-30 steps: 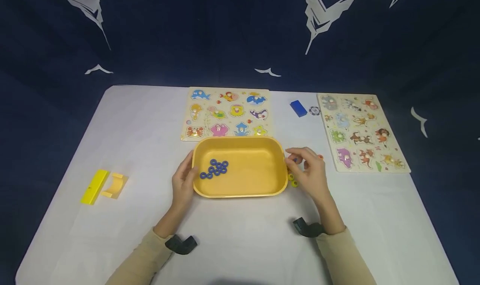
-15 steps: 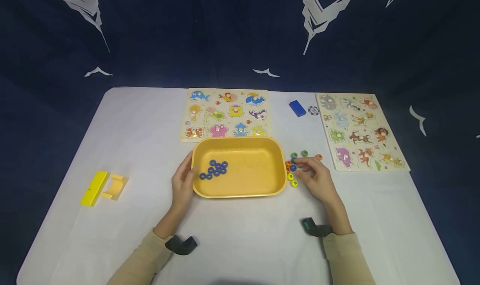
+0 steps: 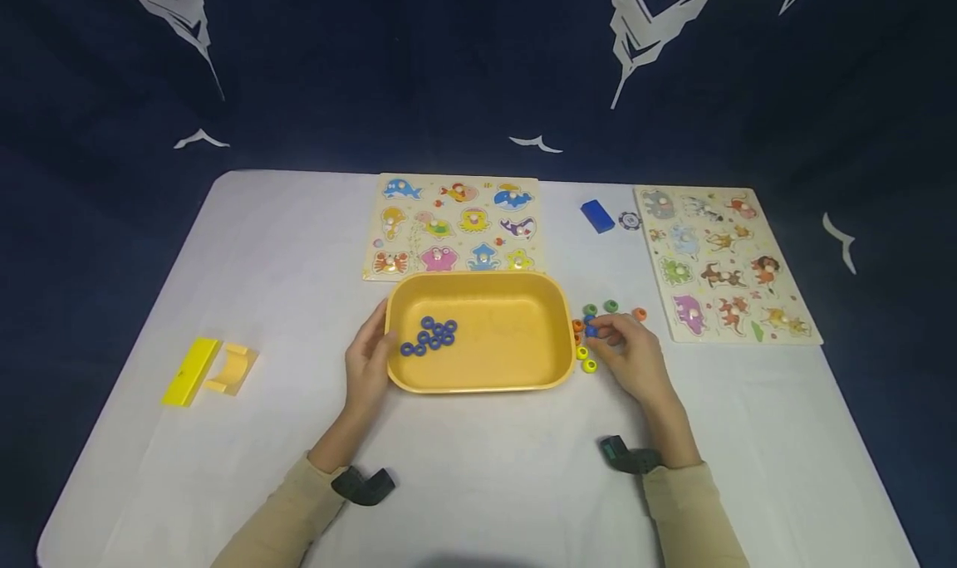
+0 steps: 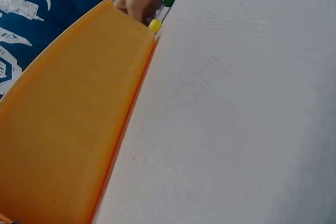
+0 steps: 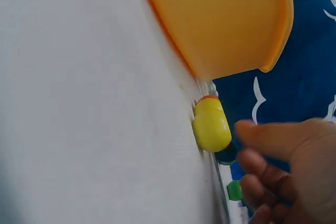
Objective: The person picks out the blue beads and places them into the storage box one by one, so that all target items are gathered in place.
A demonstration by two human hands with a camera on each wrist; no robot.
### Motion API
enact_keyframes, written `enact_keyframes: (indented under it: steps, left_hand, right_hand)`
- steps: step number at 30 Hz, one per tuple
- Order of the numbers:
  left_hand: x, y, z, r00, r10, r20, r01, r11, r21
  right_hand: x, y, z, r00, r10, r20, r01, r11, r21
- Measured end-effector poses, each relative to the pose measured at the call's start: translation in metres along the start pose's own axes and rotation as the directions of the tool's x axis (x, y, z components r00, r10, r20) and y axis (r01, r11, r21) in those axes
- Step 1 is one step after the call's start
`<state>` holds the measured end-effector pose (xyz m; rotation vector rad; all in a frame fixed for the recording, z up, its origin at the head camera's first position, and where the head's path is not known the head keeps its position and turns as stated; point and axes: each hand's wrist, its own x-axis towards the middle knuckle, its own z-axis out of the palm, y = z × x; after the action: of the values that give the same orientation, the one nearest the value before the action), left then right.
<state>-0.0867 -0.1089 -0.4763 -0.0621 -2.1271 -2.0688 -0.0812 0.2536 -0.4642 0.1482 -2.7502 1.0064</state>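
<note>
My left hand (image 3: 368, 369) holds the left end of a yellow rectangular tray (image 3: 516, 374), its thumb over the rim. Several small blue ring-shaped beads (image 3: 435, 343) lie in the tray's left half. Just beyond its right end, my right hand (image 3: 635, 360) has thumb and fingertips at a blue bead (image 3: 591, 331), seemingly pinching it. Around that hand sit yellow beads (image 3: 590, 366), an orange bead (image 3: 577, 325) by the tray wall, and green beads (image 3: 611, 306). In the right wrist view, yellow beads (image 5: 212, 129) stand close to the thumb; the fingertips' contact is partly hidden.
Behind the tray lies a sea-animal puzzle board (image 3: 456, 219); another animal board (image 3: 728, 261) is at right. A blue block (image 3: 597, 217) and a patterned chip (image 3: 630, 220) lie between them. At left are a yellow block (image 3: 192, 372) and an arched block (image 3: 233, 369).
My right hand has drawn back from the tray's right rim, uncovering the loose beads, and its fingertips have come to a blue bead, which has shifted slightly. The left hand and tray stay put.
</note>
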Motion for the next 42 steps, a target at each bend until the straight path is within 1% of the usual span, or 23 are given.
enact_keyframes:
  steps: [3, 6, 9, 11, 13, 15, 17, 19, 23, 27, 29, 31, 32, 34, 36, 37, 39, 41, 42]
  left_hand:
    - [0.000, 0.008, 0.002, 1.000, -0.011, 0.005, 0.011, 1.000, -0.002]
    - [-0.002, 0.018, 0.004, 1.000, -0.010, 0.004, 0.010, 1.000, -0.001]
    - [-0.004, 0.027, 0.005, 1.000, -0.001, 0.001, 0.001, 1.000, 0.015]
    - [-0.004, 0.027, 0.005, 1.000, 0.000, -0.002, 0.000, 1.000, 0.011]
    - [-0.004, 0.027, 0.005, 1.000, 0.003, -0.005, -0.003, 1.000, 0.008]
    - [-0.004, 0.027, 0.005, 1.000, 0.004, -0.007, -0.004, 1.000, 0.001]
    - [-0.004, 0.025, 0.005, 1.000, 0.006, -0.006, -0.007, 1.000, -0.008]
    - [-0.004, 0.025, 0.005, 1.000, 0.009, -0.001, -0.009, 1.000, -0.015]
    - [-0.004, 0.025, 0.005, 1.000, 0.011, 0.004, -0.011, 1.000, -0.009]
    - [-0.004, 0.026, 0.004, 1.000, 0.016, 0.007, -0.016, 1.000, -0.007]
    - [-0.004, 0.027, 0.004, 1.000, 0.018, 0.008, -0.018, 1.000, -0.009]
    - [-0.005, 0.027, 0.005, 1.000, 0.018, 0.005, -0.018, 1.000, -0.006]
    - [-0.005, 0.028, 0.005, 1.000, 0.017, 0.002, -0.017, 1.000, -0.007]
    - [-0.005, 0.027, 0.005, 1.000, 0.015, -0.002, -0.015, 1.000, -0.003]
    - [-0.004, 0.027, 0.005, 1.000, 0.012, -0.005, -0.012, 1.000, -0.002]
    - [-0.005, 0.027, 0.005, 1.000, 0.010, -0.006, -0.010, 1.000, -0.002]
    - [-0.005, 0.027, 0.005, 1.000, 0.009, -0.004, -0.009, 1.000, 0.000]
    - [-0.005, 0.027, 0.005, 1.000, 0.012, -0.002, -0.012, 1.000, 0.002]
    - [-0.005, 0.027, 0.005, 1.000, 0.013, -0.001, -0.013, 1.000, 0.003]
  right_hand:
    - [0.004, -0.014, -0.008, 0.999, -0.034, -0.019, 0.035, 0.999, 0.018]
    - [0.013, -0.035, -0.013, 0.994, -0.106, 0.000, 0.106, 0.994, 0.029]
    - [0.025, -0.058, -0.011, 0.983, -0.178, 0.053, 0.176, 0.983, 0.046]
    - [0.032, -0.073, -0.005, 0.971, -0.212, 0.112, 0.206, 0.977, 0.064]
    - [0.040, -0.085, 0.004, 0.954, -0.231, 0.188, 0.220, 0.972, 0.082]
    - [0.047, -0.095, 0.016, 0.932, -0.235, 0.276, 0.220, 0.972, 0.082]
    - [0.053, -0.104, 0.027, 0.910, -0.228, 0.347, 0.219, 0.974, 0.066]
    - [0.059, -0.111, 0.039, 0.890, -0.223, 0.398, 0.229, 0.973, 0.034]
    - [0.066, -0.121, 0.058, 0.855, -0.224, 0.468, 0.258, 0.966, -0.008]
    - [0.070, -0.128, 0.073, 0.818, -0.232, 0.527, 0.292, 0.956, -0.032]
    - [0.070, -0.130, 0.077, 0.804, -0.238, 0.545, 0.311, 0.950, -0.043]
    - [0.069, -0.131, 0.080, 0.796, -0.246, 0.553, 0.318, 0.947, -0.037]
    - [0.069, -0.130, 0.081, 0.795, -0.251, 0.552, 0.321, 0.947, -0.031]
    - [0.068, -0.130, 0.082, 0.801, -0.256, 0.541, 0.318, 0.948, -0.022]
    - [0.066, -0.130, 0.078, 0.819, -0.252, 0.516, 0.298, 0.955, -0.006]
    - [0.064, -0.130, 0.075, 0.831, -0.248, 0.497, 0.286, 0.958, 0.001]
    - [0.060, -0.129, 0.067, 0.865, -0.255, 0.432, 0.269, 0.963, 0.031]
    - [0.055, -0.126, 0.056, 0.899, -0.272, 0.343, 0.256, 0.962, 0.090]
    - [0.052, -0.123, 0.050, 0.916, -0.282, 0.285, 0.261, 0.959, 0.113]
